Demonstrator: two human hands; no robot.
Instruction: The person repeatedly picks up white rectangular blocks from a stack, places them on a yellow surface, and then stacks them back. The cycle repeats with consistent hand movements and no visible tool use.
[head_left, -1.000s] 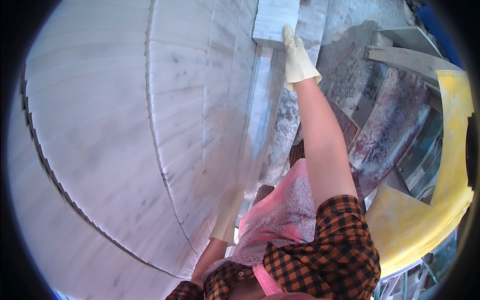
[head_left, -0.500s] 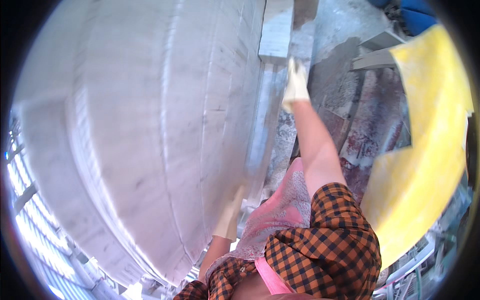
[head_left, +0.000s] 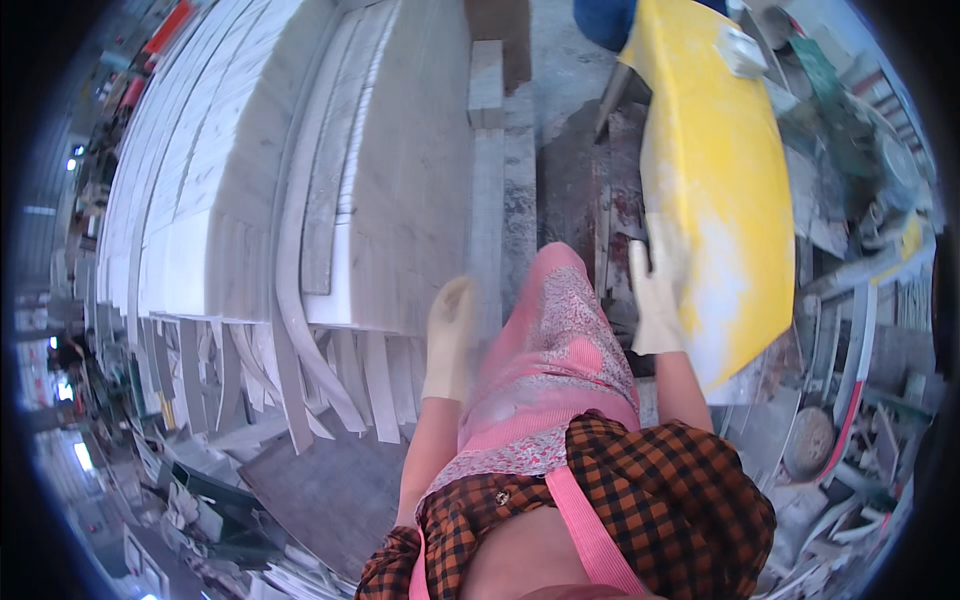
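Note:
My right hand (head_left: 656, 305), in a cream glove, is beside a yellow sheet-like cover (head_left: 735, 170) with whitish smears. Its thumb and fingers are apart, and nothing shows in its grip; whether it touches the yellow edge I cannot tell. My left hand (head_left: 449, 335), gloved alike, is low at my left side near the end of a stack of white-grey stone slabs (head_left: 410, 170). Motion smears its fingers, and no held thing is visible. The slabs stand on edge, packed side by side in bundles.
Thin stone strips (head_left: 375, 385) lean below the slab ends, above a dark flat panel (head_left: 320, 490). Between the slabs and the yellow cover runs a dusty floor strip with a white block (head_left: 487, 85). A blue drum (head_left: 603, 22) stands far off; scrap and machinery clutter the right.
My right hand has drawn back from beside the far slab face to the yellow cover. My left hand has come off the slab face. The view has swung, showing the slab ends.

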